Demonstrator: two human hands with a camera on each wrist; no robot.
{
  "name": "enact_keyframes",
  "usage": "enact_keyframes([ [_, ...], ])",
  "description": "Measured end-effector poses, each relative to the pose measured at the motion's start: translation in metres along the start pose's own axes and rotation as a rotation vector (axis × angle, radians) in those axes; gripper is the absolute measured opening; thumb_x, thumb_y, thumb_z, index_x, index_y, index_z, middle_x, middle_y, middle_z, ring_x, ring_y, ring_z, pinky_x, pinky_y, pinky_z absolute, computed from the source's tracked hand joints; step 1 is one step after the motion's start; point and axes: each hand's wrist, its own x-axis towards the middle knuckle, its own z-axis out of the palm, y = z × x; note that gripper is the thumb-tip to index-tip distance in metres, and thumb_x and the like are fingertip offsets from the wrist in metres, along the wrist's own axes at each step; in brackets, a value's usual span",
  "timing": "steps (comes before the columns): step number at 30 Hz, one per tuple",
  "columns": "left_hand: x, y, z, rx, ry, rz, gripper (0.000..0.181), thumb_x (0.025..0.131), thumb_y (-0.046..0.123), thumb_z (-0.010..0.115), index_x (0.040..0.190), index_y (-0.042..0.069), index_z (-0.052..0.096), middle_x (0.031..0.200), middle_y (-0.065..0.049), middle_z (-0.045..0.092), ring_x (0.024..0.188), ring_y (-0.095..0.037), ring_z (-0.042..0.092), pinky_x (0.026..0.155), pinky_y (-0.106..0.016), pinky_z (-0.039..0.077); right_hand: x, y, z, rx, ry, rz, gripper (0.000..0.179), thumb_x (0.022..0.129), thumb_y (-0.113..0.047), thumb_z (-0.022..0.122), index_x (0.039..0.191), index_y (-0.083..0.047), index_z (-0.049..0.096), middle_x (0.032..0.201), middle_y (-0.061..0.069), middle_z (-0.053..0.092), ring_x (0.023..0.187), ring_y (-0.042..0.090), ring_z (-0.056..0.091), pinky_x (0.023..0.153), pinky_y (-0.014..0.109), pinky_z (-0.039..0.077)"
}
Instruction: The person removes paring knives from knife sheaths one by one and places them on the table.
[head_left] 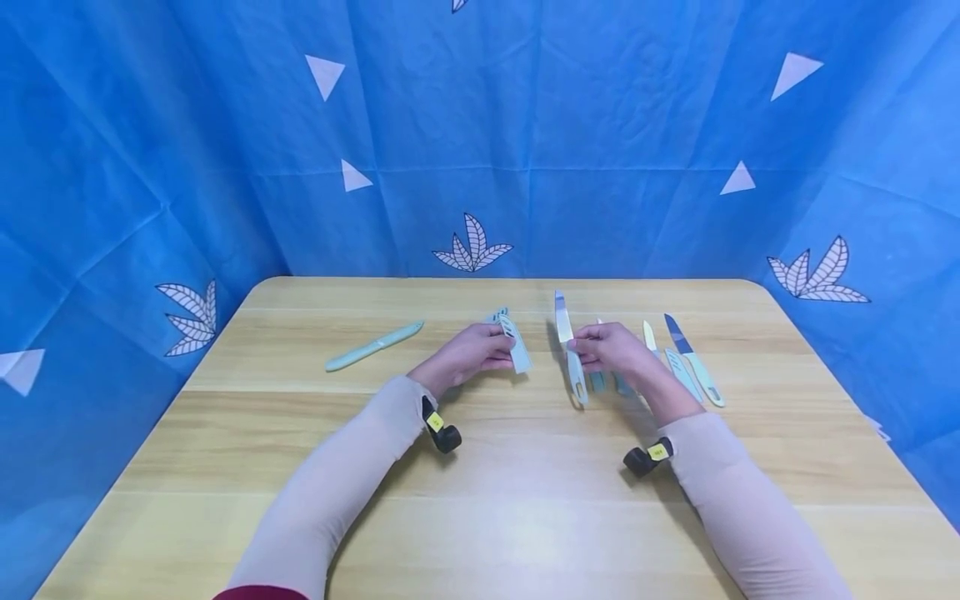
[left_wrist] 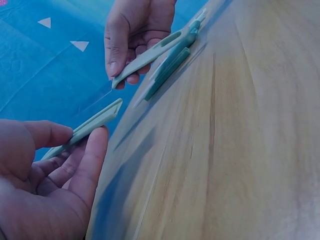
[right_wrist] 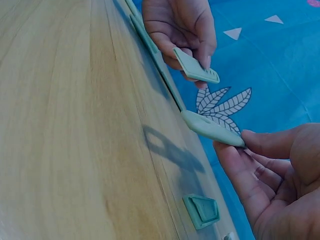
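Above the middle of the table, my left hand (head_left: 474, 348) pinches a pale green slotted knife sheath (head_left: 517, 346) between thumb and fingers. To its right, my right hand (head_left: 613, 346) holds a kitchen knife (head_left: 576, 377) by its pale green handle near the blade, which points away from me. Sheath and knife are apart. In the left wrist view the sheath (left_wrist: 95, 122) has its wide end facing the knife, and the blade is hard to make out. The right wrist view shows the knife handle (right_wrist: 215, 131) lifted over the table, casting a shadow.
A pale green knife in its sheath (head_left: 375, 346) lies at the left. Another slotted piece (head_left: 497, 315) lies behind my left hand. Around my right hand are a dark-bladed knife (head_left: 696, 364), a smaller knife (head_left: 650, 336), a slotted sheath (head_left: 683, 375) and other green pieces (head_left: 597, 382), partly hidden.
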Motion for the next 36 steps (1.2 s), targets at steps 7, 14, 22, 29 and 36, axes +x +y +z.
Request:
enact_keyframes([
  [7, 0.001, 0.003, 0.001, 0.024, -0.015, -0.007, 0.029, 0.098, 0.004, 0.055, 0.124, -0.008, 0.053, 0.110, -0.022, 0.060, 0.095, -0.026, 0.064, 0.089, -0.033, 0.058, 0.003, 0.003, 0.000, 0.007, -0.002, -0.019, 0.036, 0.101, -0.015, 0.056, 0.127, 0.010, 0.053, 0.114, 0.019, 0.059, 0.101, 0.027, 0.061, 0.092, 0.036, 0.057],
  [14, 0.004, 0.007, 0.002, 0.041, -0.041, -0.009, 0.026, 0.098, 0.003, 0.056, 0.120, -0.009, 0.056, 0.107, -0.021, 0.062, 0.094, -0.026, 0.065, 0.088, -0.032, 0.058, 0.007, 0.004, 0.001, -0.004, 0.002, -0.010, 0.033, 0.102, -0.014, 0.054, 0.125, 0.009, 0.054, 0.111, 0.016, 0.058, 0.100, 0.026, 0.060, 0.091, 0.034, 0.057],
  [22, 0.010, 0.007, 0.004, 0.067, -0.064, -0.005, 0.019, 0.098, 0.004, 0.057, 0.112, -0.008, 0.059, 0.100, -0.017, 0.063, 0.091, -0.025, 0.065, 0.087, -0.033, 0.059, 0.009, -0.003, 0.003, -0.060, 0.010, 0.033, 0.037, 0.102, -0.015, 0.054, 0.130, 0.008, 0.053, 0.124, 0.022, 0.056, 0.111, 0.034, 0.058, 0.089, 0.035, 0.058],
  [29, 0.010, 0.008, 0.009, 0.109, -0.077, -0.025, 0.020, 0.097, 0.005, 0.059, 0.113, -0.007, 0.061, 0.103, -0.018, 0.066, 0.091, -0.024, 0.066, 0.085, -0.032, 0.059, 0.013, -0.006, 0.003, -0.094, 0.000, 0.037, 0.031, 0.101, -0.012, 0.056, 0.124, 0.008, 0.057, 0.112, 0.019, 0.061, 0.098, 0.027, 0.063, 0.086, 0.036, 0.059],
  [36, 0.010, 0.010, 0.016, 0.148, -0.077, -0.039, 0.025, 0.095, 0.003, 0.062, 0.116, -0.008, 0.061, 0.104, -0.018, 0.067, 0.091, -0.024, 0.067, 0.083, -0.031, 0.060, 0.013, -0.007, 0.006, -0.118, -0.008, 0.043, 0.027, 0.098, -0.012, 0.060, 0.116, 0.008, 0.061, 0.098, 0.016, 0.064, 0.084, 0.022, 0.067, 0.082, 0.035, 0.060],
])
